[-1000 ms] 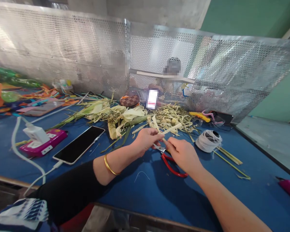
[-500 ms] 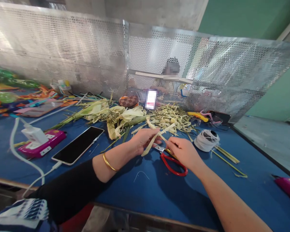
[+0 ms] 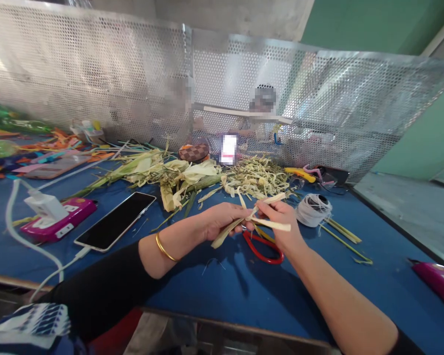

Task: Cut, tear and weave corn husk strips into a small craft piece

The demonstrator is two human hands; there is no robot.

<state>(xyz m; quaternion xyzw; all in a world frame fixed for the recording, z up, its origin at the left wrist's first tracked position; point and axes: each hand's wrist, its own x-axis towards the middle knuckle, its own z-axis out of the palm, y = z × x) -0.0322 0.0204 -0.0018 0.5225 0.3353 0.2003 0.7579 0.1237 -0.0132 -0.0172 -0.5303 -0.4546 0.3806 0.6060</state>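
Pale corn husk strips (image 3: 276,225) cross one another between my two hands, above the blue table. My left hand (image 3: 227,219) pinches them near the crossing, and one strip hangs down toward the lower left. My right hand (image 3: 277,214) is closed on a strip just beside it, with one end sticking out to the upper right. Under my hands lie scissors (image 3: 263,251) with red handles, their blades mostly hidden. Beyond my fingers is a heap of shredded husk (image 3: 261,177), with larger husk leaves (image 3: 181,175) to its left.
A spool of white thread (image 3: 314,210) and thin stalks (image 3: 342,230) lie right. Left are a phone on a cable (image 3: 116,222) and a magenta power strip (image 3: 61,222). A perforated metal screen (image 3: 133,84) closes off the back; a person sits behind it.
My right hand has moved up and closer to my left hand. The strips now cross differently, with one end pointing right across my right hand. The view has shifted slightly.
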